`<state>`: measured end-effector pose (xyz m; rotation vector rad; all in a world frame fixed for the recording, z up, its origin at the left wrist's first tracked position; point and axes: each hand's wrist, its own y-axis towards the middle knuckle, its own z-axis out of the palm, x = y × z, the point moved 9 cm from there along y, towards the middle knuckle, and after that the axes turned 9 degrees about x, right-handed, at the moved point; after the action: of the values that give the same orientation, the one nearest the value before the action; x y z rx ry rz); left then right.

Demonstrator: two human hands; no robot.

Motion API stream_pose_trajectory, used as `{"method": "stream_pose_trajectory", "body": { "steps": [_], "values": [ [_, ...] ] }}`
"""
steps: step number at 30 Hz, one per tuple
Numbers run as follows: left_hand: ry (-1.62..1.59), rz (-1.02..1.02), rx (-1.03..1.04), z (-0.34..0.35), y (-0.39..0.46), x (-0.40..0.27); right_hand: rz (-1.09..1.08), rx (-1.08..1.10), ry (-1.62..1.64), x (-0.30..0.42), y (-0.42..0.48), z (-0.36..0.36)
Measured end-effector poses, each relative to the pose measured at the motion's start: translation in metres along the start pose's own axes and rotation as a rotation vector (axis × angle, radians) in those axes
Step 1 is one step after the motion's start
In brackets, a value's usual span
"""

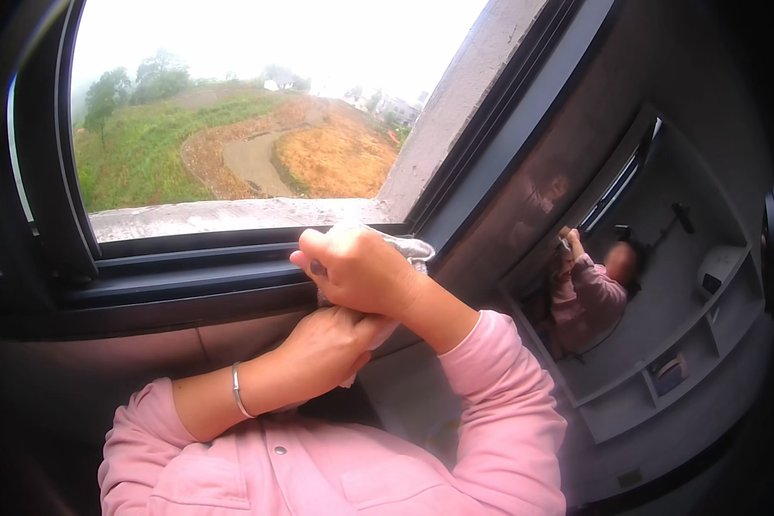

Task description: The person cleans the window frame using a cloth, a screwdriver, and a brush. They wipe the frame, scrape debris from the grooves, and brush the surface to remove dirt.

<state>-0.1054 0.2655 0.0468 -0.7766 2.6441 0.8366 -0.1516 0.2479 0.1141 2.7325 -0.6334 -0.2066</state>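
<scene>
A pale grey-white cloth (pixel 415 248) is bunched at the right end of the dark metal window sill frame (pixel 200 274). My right hand (pixel 358 261) is closed in a fist around it, over the inner edge of the sliding track, and some cloth sticks out behind the knuckles. Just below, my left hand (pixel 326 348), with a silver bracelet (pixel 237 390) on its wrist, grips a lower part of the same cloth. The two hands touch and partly cover each other. Most of the cloth is hidden by my fingers.
To the left stands a dark sliding sash (pixel 48 161). Past the opening lie a rough concrete ledge (pixel 232 216) and a hillside. A mirror (pixel 671 290) on the right wall reflects a person in pink and shelves. A pale surface (pixel 413 393) shows below my right forearm.
</scene>
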Motion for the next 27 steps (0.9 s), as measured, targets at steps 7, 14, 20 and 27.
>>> {"method": "stream_pose_trajectory", "body": {
  "steps": [7,14,20,27],
  "values": [
    [-0.03,0.024,-0.024,0.002,-0.001,0.003,-0.054,0.031,-0.087,0.008,0.003,0.005],
    [0.103,0.055,-0.409,-0.067,-0.019,-0.008,-0.701,-0.318,-0.138,0.069,0.027,-0.064],
    [0.103,-0.186,-0.581,-0.129,-0.039,0.011,-0.384,-0.625,0.911,-0.061,0.041,-0.15],
    [-0.065,-0.115,-0.645,-0.131,-0.06,0.015,-0.512,-0.437,0.933,-0.011,-0.021,-0.18]
  ]
}}
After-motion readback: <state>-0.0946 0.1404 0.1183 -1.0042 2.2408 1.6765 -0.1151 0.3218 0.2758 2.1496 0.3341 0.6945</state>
